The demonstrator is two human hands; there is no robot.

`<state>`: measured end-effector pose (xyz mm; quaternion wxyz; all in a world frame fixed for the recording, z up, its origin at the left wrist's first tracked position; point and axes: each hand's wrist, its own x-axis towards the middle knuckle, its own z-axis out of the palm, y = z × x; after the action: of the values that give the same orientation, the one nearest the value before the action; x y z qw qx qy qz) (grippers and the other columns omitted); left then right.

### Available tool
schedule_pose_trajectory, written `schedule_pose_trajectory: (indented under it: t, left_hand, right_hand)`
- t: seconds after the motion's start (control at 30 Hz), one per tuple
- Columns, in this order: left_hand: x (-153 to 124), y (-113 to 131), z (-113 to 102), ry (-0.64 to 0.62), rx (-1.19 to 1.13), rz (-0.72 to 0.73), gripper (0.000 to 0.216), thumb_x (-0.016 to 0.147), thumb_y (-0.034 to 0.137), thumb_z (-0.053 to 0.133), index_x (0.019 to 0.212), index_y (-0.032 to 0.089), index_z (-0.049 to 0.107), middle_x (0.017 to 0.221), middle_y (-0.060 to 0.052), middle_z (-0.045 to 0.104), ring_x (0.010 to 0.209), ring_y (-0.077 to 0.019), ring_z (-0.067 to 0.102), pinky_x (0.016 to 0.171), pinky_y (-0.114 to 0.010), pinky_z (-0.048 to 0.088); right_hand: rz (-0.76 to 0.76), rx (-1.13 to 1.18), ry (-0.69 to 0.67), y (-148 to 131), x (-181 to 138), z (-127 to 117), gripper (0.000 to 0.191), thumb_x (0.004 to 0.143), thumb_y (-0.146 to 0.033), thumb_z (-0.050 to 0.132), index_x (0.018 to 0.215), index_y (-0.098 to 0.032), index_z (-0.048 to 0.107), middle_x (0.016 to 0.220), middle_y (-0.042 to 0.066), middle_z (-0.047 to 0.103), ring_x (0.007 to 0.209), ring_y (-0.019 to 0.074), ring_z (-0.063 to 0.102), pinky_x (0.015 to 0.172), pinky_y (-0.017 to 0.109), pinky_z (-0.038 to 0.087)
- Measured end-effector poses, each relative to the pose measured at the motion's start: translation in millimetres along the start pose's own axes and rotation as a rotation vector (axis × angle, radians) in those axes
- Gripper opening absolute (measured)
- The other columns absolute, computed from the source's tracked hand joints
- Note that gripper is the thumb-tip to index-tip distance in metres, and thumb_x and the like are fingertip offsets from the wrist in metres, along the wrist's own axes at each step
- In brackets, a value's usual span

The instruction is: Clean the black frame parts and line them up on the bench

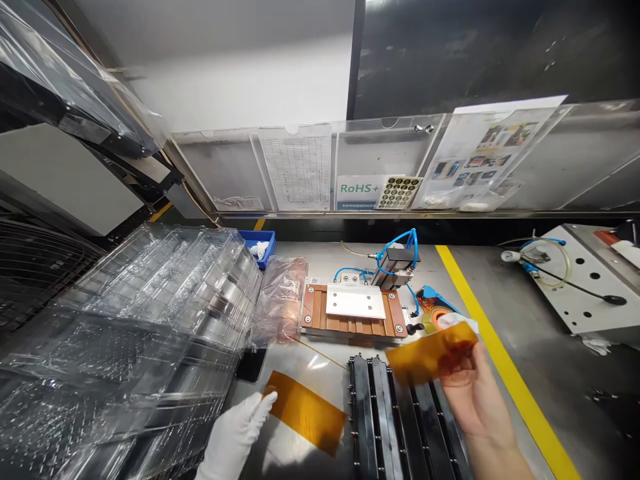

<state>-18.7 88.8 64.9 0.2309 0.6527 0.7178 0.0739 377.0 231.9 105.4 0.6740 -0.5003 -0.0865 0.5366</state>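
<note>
My left hand (240,427), in a white glove, pinches one corner of an amber film sheet (305,413) at the lower middle. The sheet slants down to the right above the metal table. Bare, my right hand (470,383) grips a second amber film piece (425,353) by its right end, with fingers partly seen through it. Below and left of that piece lies a row of long black bars (383,420) with small pins at their ends. Beyond the hands stands a brown fixture (315,310) with a white plate (355,303) on top.
Clear plastic trays (165,287) are stacked at left. A plastic-wrapped bundle (280,300) lies beside the fixture. A blue tape dispenser (435,300), a yellow floor-style stripe (500,353) and a white machine box (575,280) are to the right. A blue bin (267,250) sits behind.
</note>
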Motion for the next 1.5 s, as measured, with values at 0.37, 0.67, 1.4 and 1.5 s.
schedule_pose_trajectory:
  t: [0.37,0.67,1.4,1.5]
  left_hand:
    - [60.2,44.8,-12.4,-0.023,-0.189,-0.072,0.041,0.093,0.035,0.048,0.124,0.015,0.064,0.126,-0.017,0.065,0.115,-0.0311,0.059,0.105,-0.048,0.039]
    - [78.4,149.6,-37.7,-0.382,-0.695,0.023,0.027,0.081,0.041,0.061,0.077,0.018,0.074,0.075,0.0,0.073,0.073,-0.0157,0.064,0.068,-0.023,0.048]
    - [173.4,121.3,-31.4,-0.206,-0.818,-0.165,0.033,0.082,0.051,0.06,0.076,0.018,0.061,0.067,0.005,0.058,0.05,-0.0092,0.044,0.053,-0.025,0.035]
    - [193.4,121.5,-28.8,-0.223,-0.816,-0.161,0.034,0.083,0.051,0.058,0.075,0.018,0.061,0.068,0.004,0.062,0.048,-0.0093,0.045,0.054,-0.025,0.036]
  right_hand:
    - [0.122,-0.873,-0.794,3.8,-35.2,46.4,0.03,0.075,-0.048,0.077,0.069,-0.02,0.072,0.058,-0.002,0.064,0.056,0.0152,0.058,0.054,0.025,0.045]
    - [0.178,-1.086,-1.08,25.4,-45.5,69.0,0.017,0.084,-0.036,0.066,0.08,-0.02,0.07,0.066,-0.002,0.064,0.061,0.0137,0.054,0.057,0.023,0.038]
    - [0.323,-0.857,-0.676,25.3,51.2,28.1,0.059,0.07,-0.079,0.065,0.073,-0.021,0.056,0.047,-0.012,0.028,0.045,0.0079,0.021,0.048,0.024,0.015]
    - [0.31,-0.863,-0.64,30.3,69.7,36.3,0.057,0.068,-0.076,0.069,0.069,-0.02,0.056,0.05,-0.01,0.034,0.047,0.0077,0.022,0.048,0.025,0.014]
